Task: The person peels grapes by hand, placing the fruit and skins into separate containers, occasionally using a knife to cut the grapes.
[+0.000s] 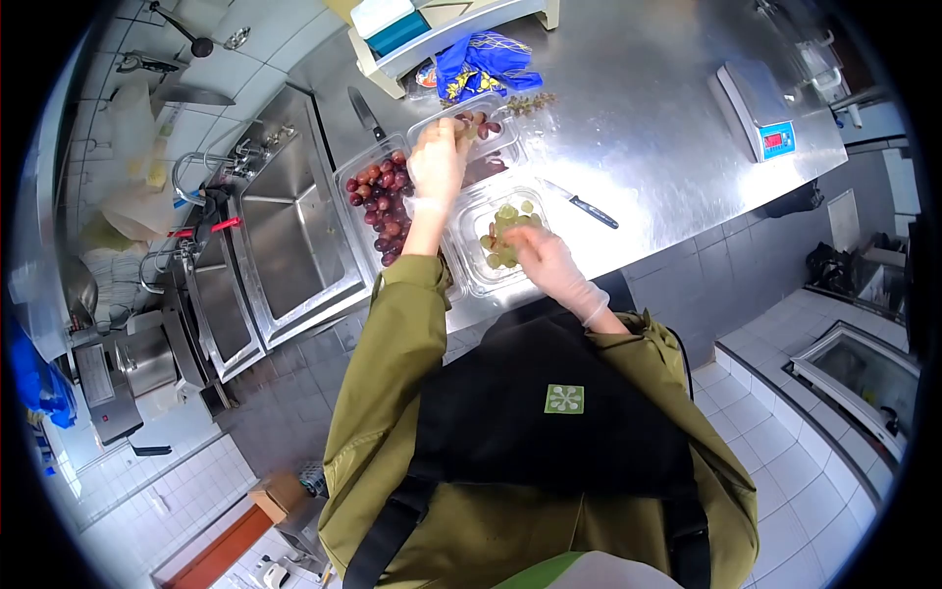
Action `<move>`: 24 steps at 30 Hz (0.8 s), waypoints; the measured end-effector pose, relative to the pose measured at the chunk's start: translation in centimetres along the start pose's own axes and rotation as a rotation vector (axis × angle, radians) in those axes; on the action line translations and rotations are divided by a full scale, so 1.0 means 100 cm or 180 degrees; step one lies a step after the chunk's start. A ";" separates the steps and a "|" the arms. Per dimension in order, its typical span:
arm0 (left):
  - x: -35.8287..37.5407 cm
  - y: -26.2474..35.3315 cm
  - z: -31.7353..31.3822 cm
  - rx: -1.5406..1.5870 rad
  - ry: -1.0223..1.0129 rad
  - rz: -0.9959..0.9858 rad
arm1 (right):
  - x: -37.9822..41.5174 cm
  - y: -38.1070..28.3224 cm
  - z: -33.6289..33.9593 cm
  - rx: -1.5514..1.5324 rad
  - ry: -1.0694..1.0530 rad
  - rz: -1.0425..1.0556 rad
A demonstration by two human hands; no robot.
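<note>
My left hand, in a clear glove, is over the edge between a tub of red grapes and a smaller clear container with a few dark red grapes. Its fingers are curled closed, and what they hold is hidden. In a similar glove, my right hand reaches over a square clear container with green grapes. Its fingers are bent together at the green grapes; whether one is pinched there I cannot make out.
A knife with a black handle lies right of the green grapes; another knife lies near the sink. Grape stems and a blue bag are behind the containers. A scale stands far right.
</note>
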State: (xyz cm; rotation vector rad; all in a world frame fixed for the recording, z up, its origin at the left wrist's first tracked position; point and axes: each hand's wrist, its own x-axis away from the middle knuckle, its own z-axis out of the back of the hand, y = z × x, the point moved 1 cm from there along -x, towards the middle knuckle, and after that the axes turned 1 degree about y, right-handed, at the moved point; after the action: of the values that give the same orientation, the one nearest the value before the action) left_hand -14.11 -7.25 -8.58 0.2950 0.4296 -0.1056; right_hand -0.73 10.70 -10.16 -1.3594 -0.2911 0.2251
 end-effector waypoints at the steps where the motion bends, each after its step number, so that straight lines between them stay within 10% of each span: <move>1: 0.000 0.008 0.014 0.0268 0.0035 0.0156 | -0.002 0.008 -0.006 -0.0782 0.0010 -0.0306; 9: 0.064 0.066 0.082 0.2182 -0.0764 0.0447 | -0.039 -0.009 -0.013 -0.4811 0.0067 -0.1014; 24: 0.105 0.062 0.085 0.2231 -0.1054 0.0143 | -0.025 -0.015 -0.033 -0.4113 0.0070 -0.1187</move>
State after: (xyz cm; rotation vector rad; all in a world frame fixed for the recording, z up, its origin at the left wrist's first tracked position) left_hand -0.25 -4.36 -4.09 0.9609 0.0410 -0.2571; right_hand -2.02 6.56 -9.50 -2.5238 -0.7296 -0.3749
